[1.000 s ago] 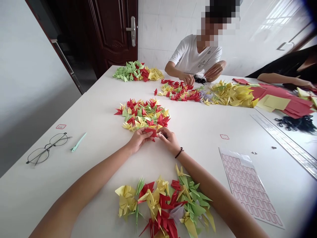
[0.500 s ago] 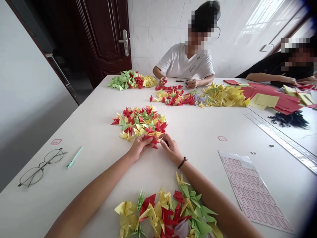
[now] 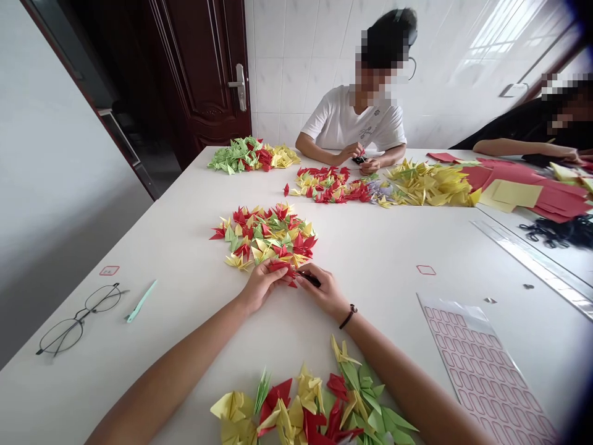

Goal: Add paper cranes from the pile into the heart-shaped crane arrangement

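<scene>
Near the middle of the table, my left hand (image 3: 260,285) pinches a red folded paper piece (image 3: 280,268). Close to its right side, my right hand (image 3: 324,290) is closed on a small black tool (image 3: 309,279), its tip at the red paper. Just beyond both hands lies a pile of red, yellow and green folded papers (image 3: 269,232). Larger folded papers (image 3: 306,411) in yellow, red and green lie between my forearms at the near edge of the view.
Glasses (image 3: 74,322) and a mint-coloured tool (image 3: 141,301) lie left; a label sheet (image 3: 486,364) and clear ruler (image 3: 532,266) lie right. Across the table, a person in a white shirt (image 3: 359,123) sits behind more folded papers (image 3: 428,183). Another person in black is at the far right.
The view has shifted slightly. More of the black tool shows in my right hand. The hands of the person in white have come together around something small.
</scene>
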The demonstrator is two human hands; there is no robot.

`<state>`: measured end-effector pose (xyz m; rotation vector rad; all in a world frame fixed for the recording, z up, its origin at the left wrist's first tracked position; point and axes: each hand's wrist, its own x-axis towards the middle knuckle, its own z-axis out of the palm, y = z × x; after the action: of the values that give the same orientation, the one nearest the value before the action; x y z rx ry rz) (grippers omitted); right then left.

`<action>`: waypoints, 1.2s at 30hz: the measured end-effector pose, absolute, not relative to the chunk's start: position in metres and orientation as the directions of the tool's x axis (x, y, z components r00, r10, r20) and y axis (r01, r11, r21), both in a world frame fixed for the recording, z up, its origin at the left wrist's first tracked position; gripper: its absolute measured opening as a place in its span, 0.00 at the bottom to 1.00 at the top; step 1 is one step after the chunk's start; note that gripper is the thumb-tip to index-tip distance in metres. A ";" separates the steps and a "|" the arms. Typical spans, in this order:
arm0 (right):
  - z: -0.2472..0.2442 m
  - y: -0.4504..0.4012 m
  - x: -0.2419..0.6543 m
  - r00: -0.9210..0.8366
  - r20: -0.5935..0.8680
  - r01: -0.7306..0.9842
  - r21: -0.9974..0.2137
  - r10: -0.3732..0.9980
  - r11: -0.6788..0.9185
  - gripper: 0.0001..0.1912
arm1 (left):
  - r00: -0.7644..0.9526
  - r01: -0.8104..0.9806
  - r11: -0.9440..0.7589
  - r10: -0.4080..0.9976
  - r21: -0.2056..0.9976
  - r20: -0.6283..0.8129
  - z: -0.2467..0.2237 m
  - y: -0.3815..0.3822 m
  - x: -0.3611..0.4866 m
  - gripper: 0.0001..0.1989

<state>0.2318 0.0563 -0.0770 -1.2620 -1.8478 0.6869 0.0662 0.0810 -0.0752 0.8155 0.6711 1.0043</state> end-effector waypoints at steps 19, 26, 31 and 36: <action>-0.083 0.057 0.235 -0.097 0.229 0.476 -0.844 0.969 0.247 0.12 | 0.417 -0.393 0.321 0.898 0.862 -0.144 -0.075 0.078 0.065 0.11; -0.084 0.058 0.236 -0.099 0.202 0.464 -0.857 0.974 0.225 0.13 | 0.423 -0.380 0.335 0.892 0.862 -0.160 -0.077 0.079 0.065 0.12; -0.083 0.058 0.235 -0.100 0.172 0.448 -0.872 0.980 0.199 0.12 | 0.437 -0.364 0.337 0.885 0.868 -0.160 -0.077 0.080 0.064 0.12; -0.084 0.059 0.235 -0.102 0.167 0.420 -0.886 0.981 0.195 0.12 | 0.439 -0.334 0.330 0.883 0.883 -0.164 -0.074 0.080 0.064 0.13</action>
<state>0.2353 0.0585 -0.0835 -1.3439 -1.6577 0.8692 0.0641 0.0797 -0.0744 0.8958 0.7360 0.8973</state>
